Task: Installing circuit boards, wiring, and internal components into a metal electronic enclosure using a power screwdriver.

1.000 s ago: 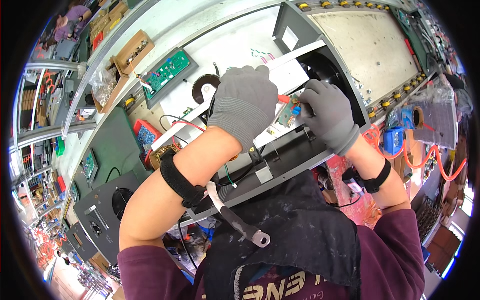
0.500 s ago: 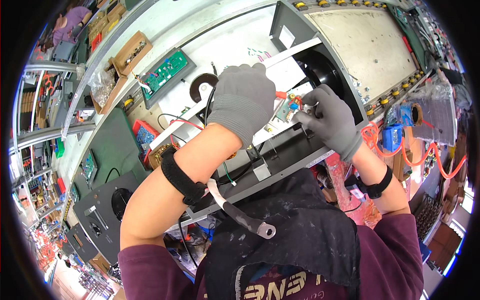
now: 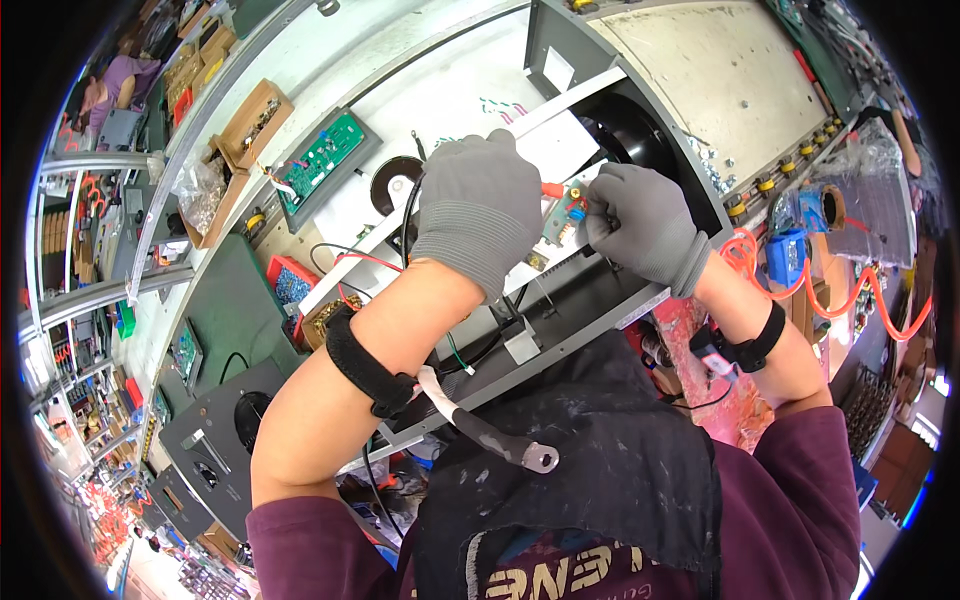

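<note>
Both my hands, in grey gloves, work over an open dark metal case (image 3: 700,180). My left hand (image 3: 482,200) is closed above its middle, with the fingers turned away, so whatever it grips is hidden. Just beyond it juts a red-sleeved end (image 3: 552,189), and a black cable (image 3: 410,215) runs along its left side. My right hand (image 3: 642,222) is curled shut beside a small board with red and blue parts (image 3: 575,208); its fingertips hide anything they hold. A black round part (image 3: 630,130) sits in the case's far right end.
A green circuit board (image 3: 325,160) lies at the far left, near an open cardboard box (image 3: 255,120). Red bins hold blue small parts (image 3: 292,280). A thick cable with a metal lug (image 3: 540,458) lies across my apron. Orange coiled hose (image 3: 830,312) hangs at right.
My right hand's fingers have curled in tighter, and the shiny metal piece seen by them before is now out of sight. My left hand stays closed in nearly the same place.
</note>
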Available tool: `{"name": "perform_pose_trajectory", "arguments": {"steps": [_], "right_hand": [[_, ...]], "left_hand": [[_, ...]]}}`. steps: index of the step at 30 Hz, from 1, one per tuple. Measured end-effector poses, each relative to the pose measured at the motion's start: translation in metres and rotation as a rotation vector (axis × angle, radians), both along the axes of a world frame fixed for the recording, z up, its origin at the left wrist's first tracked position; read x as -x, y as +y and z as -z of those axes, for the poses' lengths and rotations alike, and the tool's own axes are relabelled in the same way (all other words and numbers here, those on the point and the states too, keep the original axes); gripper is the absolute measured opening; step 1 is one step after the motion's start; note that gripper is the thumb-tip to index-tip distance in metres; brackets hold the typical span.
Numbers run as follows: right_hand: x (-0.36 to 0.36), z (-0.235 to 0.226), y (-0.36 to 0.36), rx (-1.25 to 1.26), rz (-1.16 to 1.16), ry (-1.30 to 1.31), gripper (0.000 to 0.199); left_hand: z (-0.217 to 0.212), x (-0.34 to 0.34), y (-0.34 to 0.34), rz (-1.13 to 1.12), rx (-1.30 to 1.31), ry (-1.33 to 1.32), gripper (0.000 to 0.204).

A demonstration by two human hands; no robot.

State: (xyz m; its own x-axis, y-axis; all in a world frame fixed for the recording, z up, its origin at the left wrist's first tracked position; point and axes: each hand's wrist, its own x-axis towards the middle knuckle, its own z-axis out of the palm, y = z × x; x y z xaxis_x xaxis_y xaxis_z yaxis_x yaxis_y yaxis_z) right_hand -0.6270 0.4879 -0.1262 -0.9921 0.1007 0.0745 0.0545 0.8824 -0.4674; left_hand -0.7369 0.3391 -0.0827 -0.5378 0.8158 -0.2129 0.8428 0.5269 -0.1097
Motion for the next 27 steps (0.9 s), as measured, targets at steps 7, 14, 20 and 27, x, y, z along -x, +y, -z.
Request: {"name": "perform_pose_trajectory", "arguments": {"steps": [7, 14, 20, 27], "right_hand": [[0.002, -0.001, 0.006, 0.001, -0.134, 0.104, 0.006], [-0.001, -0.008, 0.012, 0.13, -0.208, 0.041, 0.008], [-0.096, -0.03, 0.006, 0.285, 0.051, 0.326, 0.011], [-0.275, 0.078, 0.045, 0.094, 0.966, -0.006, 0.03]], "left_hand": [[0.008, 0.0, -0.001, -0.009, -0.046, -0.004, 0.017], [0.017, 0.004, -0.008, 0.032, -0.121, 0.045, 0.029], [0.007, 0.017, -0.026, 0.155, -0.149, -0.019, 0.028], [-0.004, 0.035, -0.034, -0.122, -0.644, -0.477, 0.03]]}}
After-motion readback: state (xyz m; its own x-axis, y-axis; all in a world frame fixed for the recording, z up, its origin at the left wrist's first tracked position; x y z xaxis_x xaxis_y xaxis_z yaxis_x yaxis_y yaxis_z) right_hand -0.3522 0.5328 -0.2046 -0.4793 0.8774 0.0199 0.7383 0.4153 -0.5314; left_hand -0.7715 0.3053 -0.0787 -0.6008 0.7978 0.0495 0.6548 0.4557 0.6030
